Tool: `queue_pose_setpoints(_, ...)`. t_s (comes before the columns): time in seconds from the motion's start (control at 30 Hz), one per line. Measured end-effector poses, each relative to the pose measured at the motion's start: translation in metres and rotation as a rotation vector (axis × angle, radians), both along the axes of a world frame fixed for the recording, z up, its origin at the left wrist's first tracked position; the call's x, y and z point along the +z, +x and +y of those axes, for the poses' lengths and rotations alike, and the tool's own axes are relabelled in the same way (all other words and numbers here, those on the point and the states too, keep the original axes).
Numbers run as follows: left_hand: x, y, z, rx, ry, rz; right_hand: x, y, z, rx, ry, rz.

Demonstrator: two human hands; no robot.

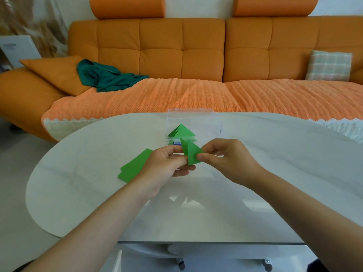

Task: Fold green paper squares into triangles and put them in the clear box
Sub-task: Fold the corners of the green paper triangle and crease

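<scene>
Both hands pinch folded green triangle [193,154] mid-air: left hand [169,163], right hand [225,160], fingers clamped to keep crease shut; clear box [188,122] just behind, ready

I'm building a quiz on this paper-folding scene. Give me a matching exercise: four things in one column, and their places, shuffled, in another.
Things
1. folded green paper
2. flat green squares
3. finished triangles
4. teal cloth

Places
A. inside the clear box
B. on the orange sofa
C. pinched between the left hand and the right hand
D. lying on the table, beside the left hand

Pairs: 1-C, 2-D, 3-A, 4-B
</scene>
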State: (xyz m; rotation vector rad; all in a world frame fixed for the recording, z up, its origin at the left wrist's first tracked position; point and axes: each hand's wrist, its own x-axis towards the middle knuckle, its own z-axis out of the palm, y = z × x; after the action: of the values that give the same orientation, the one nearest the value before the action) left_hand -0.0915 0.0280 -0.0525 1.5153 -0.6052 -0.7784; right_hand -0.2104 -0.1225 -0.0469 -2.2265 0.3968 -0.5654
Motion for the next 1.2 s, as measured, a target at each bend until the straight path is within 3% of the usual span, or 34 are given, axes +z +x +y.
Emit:
queue_pose_setpoints(0.2, 0.000, -0.003, 0.000, -0.074, 0.021, -0.068, 0.002, 0.000, -0.001, -0.036, 0.038, 0.043)
queue_pose_setpoints(0.37, -0.006, -0.007, -0.003, 0.011, -0.022, -0.204, 0.004, 0.001, 0.002, -0.035, 0.145, 0.002)
queue_pose_setpoints(0.63, -0.011, -0.008, -0.006, 0.003, -0.018, -0.171, 0.008, -0.001, 0.001, -0.047, 0.361, 0.133)
queue_pose_setpoints(0.77, -0.011, -0.006, -0.004, 0.011, -0.005, -0.234, 0.011, -0.002, -0.001, -0.046, 0.375, 0.154)
queue_pose_setpoints(0.97, -0.004, 0.010, 0.002, 0.034, -0.135, -0.361, 0.013, -0.004, -0.007, -0.002, 0.354, 0.224)
queue_pose_setpoints(1.2, -0.003, 0.015, 0.007, -0.022, -0.070, -0.420, 0.017, -0.009, -0.012, 0.090, 0.348, 0.333)
